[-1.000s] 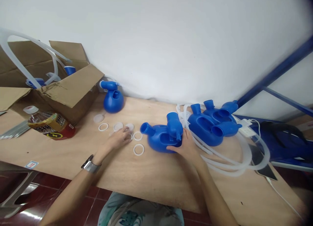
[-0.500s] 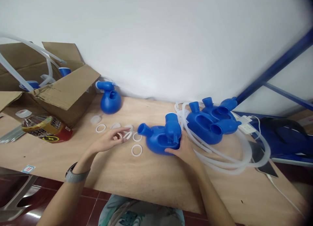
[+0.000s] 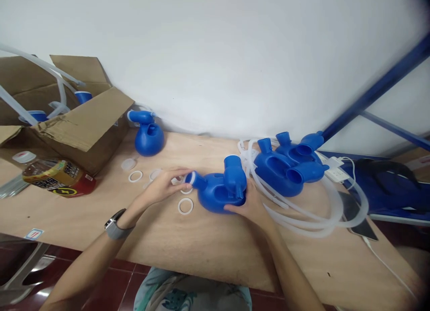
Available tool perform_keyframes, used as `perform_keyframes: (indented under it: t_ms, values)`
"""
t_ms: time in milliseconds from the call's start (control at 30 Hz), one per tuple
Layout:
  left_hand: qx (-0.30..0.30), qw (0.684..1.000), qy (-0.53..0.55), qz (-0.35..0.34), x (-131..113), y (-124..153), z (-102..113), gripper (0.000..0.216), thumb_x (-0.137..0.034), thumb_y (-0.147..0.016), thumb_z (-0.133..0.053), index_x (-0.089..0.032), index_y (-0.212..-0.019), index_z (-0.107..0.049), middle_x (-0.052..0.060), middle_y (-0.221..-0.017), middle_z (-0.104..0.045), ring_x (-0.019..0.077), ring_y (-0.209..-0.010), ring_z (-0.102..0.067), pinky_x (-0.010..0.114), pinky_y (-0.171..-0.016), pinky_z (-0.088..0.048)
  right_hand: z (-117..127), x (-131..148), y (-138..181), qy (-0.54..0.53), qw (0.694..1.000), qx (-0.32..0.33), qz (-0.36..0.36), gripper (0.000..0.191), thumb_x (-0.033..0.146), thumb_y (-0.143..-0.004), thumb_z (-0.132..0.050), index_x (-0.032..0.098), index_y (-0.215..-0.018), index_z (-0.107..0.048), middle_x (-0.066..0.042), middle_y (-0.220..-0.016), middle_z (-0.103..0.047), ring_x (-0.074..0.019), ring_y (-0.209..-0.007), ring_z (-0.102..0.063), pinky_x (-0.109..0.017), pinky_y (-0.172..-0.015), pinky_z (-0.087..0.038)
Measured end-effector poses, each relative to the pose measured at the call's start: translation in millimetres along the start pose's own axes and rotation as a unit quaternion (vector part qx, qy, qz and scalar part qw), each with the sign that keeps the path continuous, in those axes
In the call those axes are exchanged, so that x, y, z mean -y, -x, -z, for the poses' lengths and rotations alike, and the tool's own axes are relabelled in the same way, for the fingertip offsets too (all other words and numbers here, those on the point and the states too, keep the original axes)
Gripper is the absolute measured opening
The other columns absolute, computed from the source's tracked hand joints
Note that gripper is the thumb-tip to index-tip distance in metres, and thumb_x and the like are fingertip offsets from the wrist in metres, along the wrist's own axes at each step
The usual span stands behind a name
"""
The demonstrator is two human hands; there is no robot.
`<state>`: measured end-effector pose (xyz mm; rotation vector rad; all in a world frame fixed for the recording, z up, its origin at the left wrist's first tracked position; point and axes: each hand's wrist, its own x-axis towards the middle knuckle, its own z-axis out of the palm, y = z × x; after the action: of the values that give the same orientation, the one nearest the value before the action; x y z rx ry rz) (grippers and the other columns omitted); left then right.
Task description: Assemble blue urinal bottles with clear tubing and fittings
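Note:
A blue plastic urinal bottle (image 3: 215, 198) stands on the table in front of me, its side spout tilted up to the left. Around its right end my right hand (image 3: 252, 204) is closed, thumb in front. My left hand (image 3: 165, 185) pinches a white ring (image 3: 192, 177) at the mouth of that spout; whether the ring is seated cannot be made out. Just below the spout lies another white ring (image 3: 185, 206), with one more partly hidden by my left fingers. Further left are a loose white ring (image 3: 135, 176) and a translucent cap (image 3: 128, 164).
Several blue bottle parts (image 3: 278, 174) and coiled clear hoses (image 3: 316, 226) crowd the right side, near a power strip (image 3: 336, 172) and phone (image 3: 364, 228). Another blue bottle (image 3: 149, 140) stands at the back left, beside a cardboard box (image 3: 101, 136) and drink bottle (image 3: 60, 179).
My left hand has moved right from the loose rings, bringing a white ring to the spout's mouth. My right hand keeps its hold on the urinal bottle. The view has shifted slightly.

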<state>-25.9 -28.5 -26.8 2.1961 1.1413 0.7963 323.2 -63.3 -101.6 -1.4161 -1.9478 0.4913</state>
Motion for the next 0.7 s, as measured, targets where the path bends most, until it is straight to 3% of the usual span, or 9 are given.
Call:
perform_keyframes:
  t_ms: [200,367,600,700]
  values:
    - [-0.018,0.999,-0.013,-0.048,5.5,2.0,-6.5,0.045,-0.049,-0.097,-0.070,-0.027,-0.136,-0.073,0.010,-0.138,-0.072,0.0294,-0.122,-0.072,0.041,-0.100,-0.060,3.7,-2.6,-2.2,0.044,0.998,0.038,0.028,0.111,0.068,-0.073,-0.084,0.023,-0.162,-0.036,-0.019,-0.153,-0.051,-0.0442,-0.145,-0.046,-0.063,-0.119,-0.041]
    - [0.007,0.998,-0.029,-0.064,5.7,-0.9,0.1,0.050,-0.049,-0.093,-0.077,-0.026,-0.137,-0.072,0.009,-0.131,-0.076,0.0281,-0.109,-0.077,0.039,-0.090,-0.064,2.3,-7.1,-3.7,0.056,0.997,0.031,0.049,0.116,0.073,-0.070,-0.083,0.020,-0.162,-0.036,-0.020,-0.148,-0.054,-0.0456,-0.142,-0.048,-0.064,-0.118,-0.042]
    - [0.037,0.973,-0.059,-0.218,22.3,-8.5,5.2,0.052,-0.035,-0.097,-0.074,-0.030,-0.147,-0.063,0.011,-0.138,-0.072,0.0274,-0.115,-0.076,0.037,-0.096,-0.064,0.0,-9.7,-4.9,0.064,0.994,0.025,0.082,0.109,0.072,-0.074,-0.081,0.018,-0.159,-0.040,-0.021,-0.144,-0.056,-0.0458,-0.137,-0.051,-0.066,-0.115,-0.044]
    - [0.039,0.974,-0.050,-0.217,21.4,-8.5,8.5,0.048,-0.038,-0.097,-0.074,-0.029,-0.143,-0.067,0.011,-0.138,-0.071,0.0287,-0.120,-0.074,0.039,-0.100,-0.063,1.6,-7.6,-5.4,0.055,0.995,0.025,0.080,0.110,0.071,-0.074,-0.082,0.020,-0.160,-0.038,-0.020,-0.145,-0.056,-0.0452,-0.138,-0.050,-0.065,-0.114,-0.044]
